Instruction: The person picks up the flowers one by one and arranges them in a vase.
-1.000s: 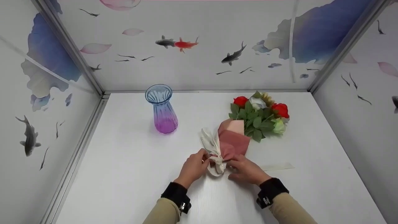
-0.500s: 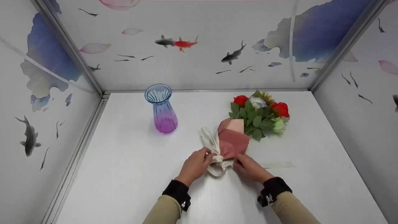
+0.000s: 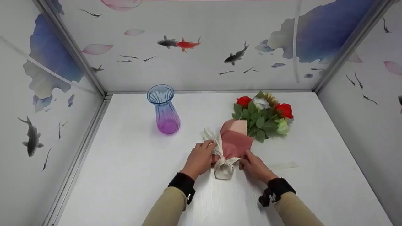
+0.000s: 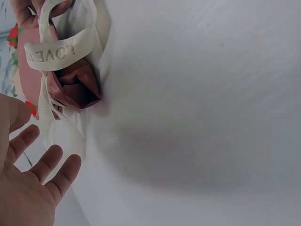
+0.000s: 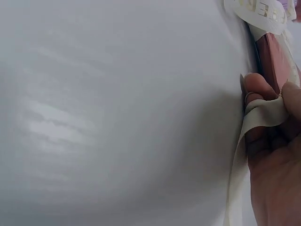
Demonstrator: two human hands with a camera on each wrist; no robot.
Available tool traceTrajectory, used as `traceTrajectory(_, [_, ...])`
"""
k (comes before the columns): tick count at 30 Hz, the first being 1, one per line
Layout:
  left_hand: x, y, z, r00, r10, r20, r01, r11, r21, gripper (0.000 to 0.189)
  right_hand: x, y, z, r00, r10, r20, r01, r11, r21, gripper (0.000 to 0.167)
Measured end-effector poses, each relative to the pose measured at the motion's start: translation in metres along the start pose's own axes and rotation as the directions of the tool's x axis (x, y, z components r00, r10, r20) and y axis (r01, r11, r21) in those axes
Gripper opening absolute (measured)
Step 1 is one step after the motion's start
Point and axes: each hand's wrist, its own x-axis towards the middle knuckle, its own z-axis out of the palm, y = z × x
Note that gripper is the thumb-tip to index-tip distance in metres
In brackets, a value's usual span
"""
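A bouquet of artificial flowers lies on the white table, wrapped in pink paper. Cream ribbon is tied round the paper's narrow end, with a loop toward the person. In the left wrist view, gold lettering shows on that ribbon. My left hand is beside the knot, its fingers spread and loosely bent with nothing between them. Between thumb and fingers my right hand pinches one ribbon end to the right of the knot. Its tail trails across the table.
A blue-to-purple glass vase stands upright at the back left of the table. White panels printed with fish and leaves enclose the table at the back and both sides.
The left hand has moved off the knot, slightly up, and its fingers have loosened. The right hand has shifted right, drawing the ribbon end outward. The loop now hangs straighter below the knot.
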Motion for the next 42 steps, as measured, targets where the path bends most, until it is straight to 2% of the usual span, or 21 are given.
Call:
traceTrajectory(5, [0.012,0.005,0.002,0.996,0.036,0.083,-0.043,0.995,0.086,0.051,0.002,0.003,0.001,0.999,0.033,0.006,-0.034,0.999,0.036,0.009])
traceTrajectory(11, [0.021,0.008,0.005,0.984,0.055,0.172,-0.093,0.971,0.221,0.047,0.001,0.001,0.001,0.999,0.045,0.023,-0.046,0.998,0.041,0.008])
traceTrajectory(14, [0.023,0.011,0.004,0.979,0.033,0.2,-0.088,0.958,0.272,0.042,0.001,0.0,0.001,0.998,0.049,0.036,-0.05,0.998,0.041,0.006])
traceTrajectory(20, [0.022,0.011,0.003,0.984,0.016,0.176,-0.074,0.941,0.33,0.041,0.0,0.002,0.002,0.997,0.058,0.049,-0.06,0.997,0.05,0.007])
traceTrajectory(25, [0.025,0.006,0.002,0.985,0.016,0.171,-0.073,0.941,0.332,0.044,0.0,0.002,0.002,0.999,0.032,0.044,-0.034,0.999,0.038,0.008])
traceTrajectory(32, [0.029,0.001,0.001,0.992,0.02,0.126,-0.058,0.95,0.307,0.027,-0.001,0.002,0.002,0.999,0.025,0.04,-0.026,0.999,0.026,0.009])
traceTrajectory(36, [0.029,-0.002,0.001,0.994,0.022,0.103,-0.055,0.943,0.327,0.025,-0.001,0.003,0.002,0.999,0.013,0.036,-0.014,1.0,0.014,0.01])
traceTrajectory(42, [0.027,-0.005,-0.004,0.992,0.041,0.122,-0.082,0.931,0.355,0.028,-0.001,0.003,0.002,0.999,0.005,0.041,-0.007,0.999,0.032,0.009])
